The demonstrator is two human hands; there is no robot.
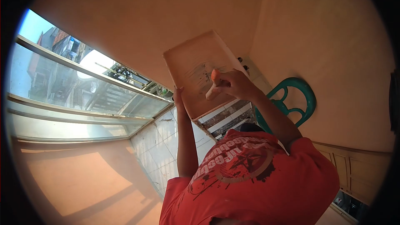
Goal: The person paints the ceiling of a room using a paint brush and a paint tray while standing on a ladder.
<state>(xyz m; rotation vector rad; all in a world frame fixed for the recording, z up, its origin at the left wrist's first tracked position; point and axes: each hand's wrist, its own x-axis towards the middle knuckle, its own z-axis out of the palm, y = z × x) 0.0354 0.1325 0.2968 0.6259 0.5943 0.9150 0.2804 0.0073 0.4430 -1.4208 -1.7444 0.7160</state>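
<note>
gripping a shallow tray [189, 66] by its side with the left hand [178, 96]. clamping an orange-ended tool [215, 76] in the right hand [236, 84], over the tray's dark-streaked inside, near a green chair [310, 98].

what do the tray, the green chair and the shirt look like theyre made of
Tray: perhaps painted wood, though plastic is possible; a dull tan face with dark marks and a raised rim.
Green chair: probably moulded plastic; smooth, evenly coloured, with rounded bars around its openings.
Shirt: soft fabric, likely cotton; matte red, draped over the body, with a printed design.
</note>
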